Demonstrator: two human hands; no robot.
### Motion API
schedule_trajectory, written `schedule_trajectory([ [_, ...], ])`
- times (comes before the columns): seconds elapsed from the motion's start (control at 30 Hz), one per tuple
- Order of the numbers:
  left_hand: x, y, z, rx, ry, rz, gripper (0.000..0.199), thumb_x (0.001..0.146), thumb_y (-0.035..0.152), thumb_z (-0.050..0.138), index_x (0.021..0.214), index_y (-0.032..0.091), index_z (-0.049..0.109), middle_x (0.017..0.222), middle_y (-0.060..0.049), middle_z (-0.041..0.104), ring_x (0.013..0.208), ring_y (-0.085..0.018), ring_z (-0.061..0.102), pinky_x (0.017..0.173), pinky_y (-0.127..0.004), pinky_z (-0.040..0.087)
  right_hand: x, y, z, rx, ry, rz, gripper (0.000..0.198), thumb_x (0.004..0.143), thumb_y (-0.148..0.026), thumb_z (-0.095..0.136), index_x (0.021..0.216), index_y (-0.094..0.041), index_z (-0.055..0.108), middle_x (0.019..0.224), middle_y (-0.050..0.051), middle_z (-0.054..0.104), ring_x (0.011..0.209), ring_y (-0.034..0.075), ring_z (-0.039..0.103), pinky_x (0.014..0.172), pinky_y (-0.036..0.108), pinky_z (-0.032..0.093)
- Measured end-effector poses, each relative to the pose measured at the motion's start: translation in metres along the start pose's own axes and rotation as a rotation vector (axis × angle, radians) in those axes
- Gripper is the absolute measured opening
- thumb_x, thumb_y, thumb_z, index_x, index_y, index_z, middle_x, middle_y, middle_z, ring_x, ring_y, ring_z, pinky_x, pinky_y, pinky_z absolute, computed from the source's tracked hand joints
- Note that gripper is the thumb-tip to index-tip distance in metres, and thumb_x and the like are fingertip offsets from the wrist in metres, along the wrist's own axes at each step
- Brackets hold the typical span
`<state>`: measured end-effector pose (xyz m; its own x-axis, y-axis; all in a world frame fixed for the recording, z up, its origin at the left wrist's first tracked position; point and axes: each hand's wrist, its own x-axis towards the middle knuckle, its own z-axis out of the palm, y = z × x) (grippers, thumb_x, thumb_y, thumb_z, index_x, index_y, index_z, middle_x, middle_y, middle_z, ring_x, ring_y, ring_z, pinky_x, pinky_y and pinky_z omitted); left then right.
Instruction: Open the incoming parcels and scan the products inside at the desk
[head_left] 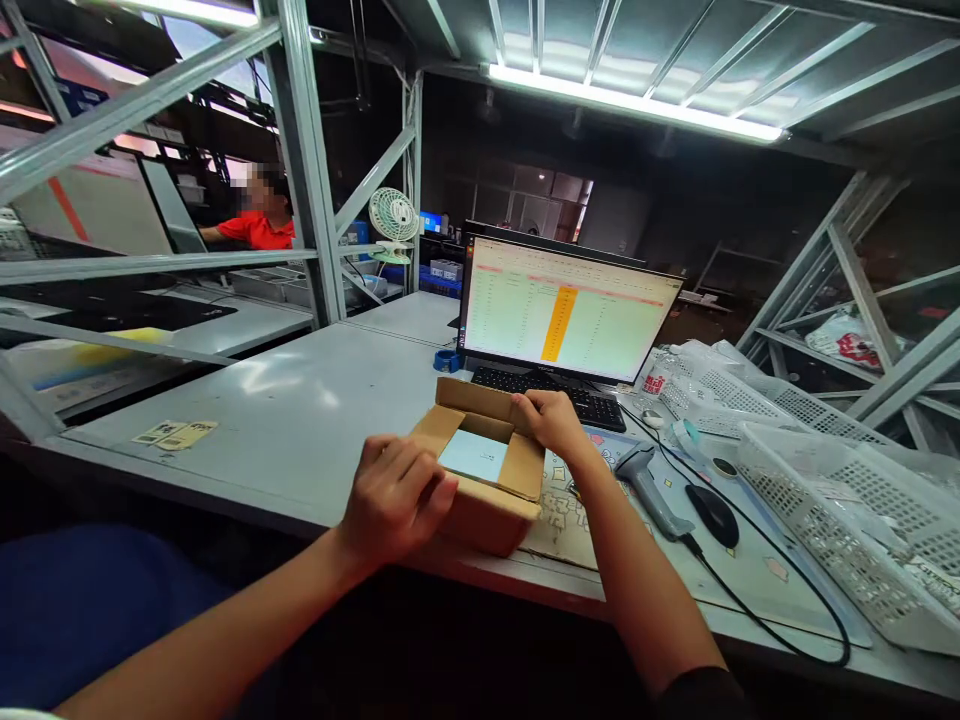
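A small brown cardboard box [487, 515] sits at the front edge of the table with its top flaps apart. Inside it lies a flat white item [474, 455] with a little dark print; I cannot make out what it is. My left hand [397, 495] is closed at the box's near left corner, fingers curled over the edge. At the far right corner, my right hand [551, 420] pinches the cardboard where the back and right flaps meet. The palm side of my left hand is hidden.
Behind the box stand a monitor [566, 305] and a black keyboard [592, 405]. To the right lie a barcode scanner [651, 490], a black mouse [712, 515] and white plastic baskets [817, 520]. Yellow labels [176, 434] lie at left; a person in red [262, 230] sits beyond.
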<state>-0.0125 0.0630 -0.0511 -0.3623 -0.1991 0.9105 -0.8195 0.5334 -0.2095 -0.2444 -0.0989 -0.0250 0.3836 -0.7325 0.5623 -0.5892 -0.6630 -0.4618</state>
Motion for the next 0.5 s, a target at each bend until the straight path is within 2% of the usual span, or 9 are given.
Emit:
schedule_trajectory([
  [0.1, -0.008, 0.001, -0.025, -0.025, -0.136, 0.004, 0.021, 0.101, 0.019, 0.058, 0.082, 0.023, 0.055, 0.072, 0.000, 0.061, 0.068, -0.020, 0.060, 0.072, -0.036, 0.045, -0.005, -0.007, 0.000, -0.047, 0.008, 0.025, 0.050, 0.104, -0.046, 0.050, 0.061, -0.022, 0.040, 0.058, -0.003, 0.045, 0.058, 0.013, 0.033, 0.060, 0.029, 0.023],
  [0.17, 0.004, -0.010, -0.031, -0.032, -0.315, -0.035, 0.014, 0.104, 0.021, 0.053, 0.100, 0.023, 0.066, 0.091, -0.002, 0.072, 0.073, -0.020, 0.067, 0.069, -0.034, 0.047, -0.009, -0.011, 0.000, -0.099, 0.008, 0.014, 0.050, 0.105, -0.045, 0.051, 0.062, -0.022, 0.042, 0.057, -0.003, 0.047, 0.057, 0.013, 0.033, 0.061, 0.029, 0.023],
  [0.2, 0.016, -0.018, -0.031, -0.043, -0.436, -0.052, 0.020, 0.104, 0.022, 0.051, 0.113, 0.023, 0.068, 0.105, -0.003, 0.075, 0.076, -0.020, 0.070, 0.069, -0.033, 0.049, -0.011, -0.014, 0.000, -0.130, 0.010, -0.001, 0.049, 0.106, -0.044, 0.051, 0.062, -0.022, 0.045, 0.058, -0.002, 0.049, 0.057, 0.013, 0.034, 0.061, 0.030, 0.023],
  [0.27, 0.047, -0.034, -0.023, -0.083, -0.708, -0.065, 0.037, 0.100, 0.023, 0.054, 0.134, 0.027, 0.066, 0.130, -0.004, 0.074, 0.085, -0.021, 0.075, 0.072, -0.032, 0.053, -0.016, -0.020, 0.000, -0.187, 0.024, -0.029, 0.047, 0.106, -0.043, 0.052, 0.064, -0.022, 0.051, 0.061, -0.001, 0.057, 0.059, 0.014, 0.042, 0.062, 0.030, 0.024],
  [0.33, 0.080, -0.044, -0.008, -0.127, -0.964, -0.081, 0.051, 0.087, 0.025, 0.068, 0.138, 0.029, 0.067, 0.136, -0.006, 0.074, 0.102, -0.027, 0.077, 0.081, -0.033, 0.057, -0.023, -0.025, -0.001, -0.202, 0.044, -0.042, 0.044, 0.106, -0.044, 0.054, 0.068, -0.022, 0.058, 0.068, 0.002, 0.065, 0.064, 0.015, 0.052, 0.064, 0.030, 0.028],
  [0.37, 0.094, -0.045, 0.001, -0.146, -1.078, -0.086, 0.056, 0.082, 0.028, 0.074, 0.137, 0.030, 0.068, 0.134, -0.007, 0.075, 0.106, -0.029, 0.076, 0.083, -0.035, 0.058, -0.028, -0.027, -0.002, -0.176, 0.057, -0.043, 0.041, 0.105, -0.045, 0.055, 0.071, -0.022, 0.062, 0.072, 0.003, 0.069, 0.067, 0.016, 0.056, 0.065, 0.030, 0.031],
  [0.43, 0.115, -0.040, 0.016, -0.143, -1.259, -0.104, 0.060, 0.072, 0.036, 0.082, 0.131, 0.029, 0.073, 0.125, -0.010, 0.079, 0.104, -0.034, 0.077, 0.080, -0.038, 0.059, -0.041, -0.028, -0.005, -0.039, 0.088, -0.034, 0.036, 0.104, -0.049, 0.057, 0.084, -0.023, 0.070, 0.081, 0.005, 0.075, 0.074, 0.018, 0.064, 0.070, 0.029, 0.038],
  [0.5, 0.125, -0.032, 0.025, -0.088, -1.357, -0.116, 0.057, 0.067, 0.045, 0.085, 0.121, 0.026, 0.078, 0.114, -0.014, 0.080, 0.093, -0.037, 0.077, 0.072, -0.040, 0.059, -0.061, -0.020, -0.007, 0.183, 0.130, -0.008, 0.036, 0.103, -0.055, 0.057, 0.104, -0.023, 0.074, 0.094, 0.007, 0.079, 0.084, 0.021, 0.070, 0.078, 0.031, 0.047],
])
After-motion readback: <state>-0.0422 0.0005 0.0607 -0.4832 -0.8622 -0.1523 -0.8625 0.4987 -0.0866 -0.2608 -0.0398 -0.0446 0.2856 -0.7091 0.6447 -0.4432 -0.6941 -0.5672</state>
